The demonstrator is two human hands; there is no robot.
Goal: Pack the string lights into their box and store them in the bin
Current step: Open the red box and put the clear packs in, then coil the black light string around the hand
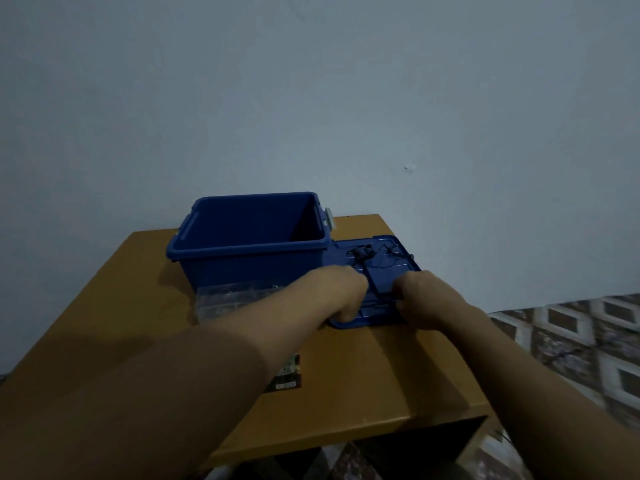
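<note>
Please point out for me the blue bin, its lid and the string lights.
blue bin [242,268]: head view, front wall.
lid [382,284]: head view, bare top surface.
string lights [362,252]: head view, dark tangle on the lid.

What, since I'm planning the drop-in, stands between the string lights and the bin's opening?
Nothing visible. The bin is open. Its lid lies flat to its right with the string lights on top, and the left hand and right hand are at them. The clear box sits in front of the bin.
</note>
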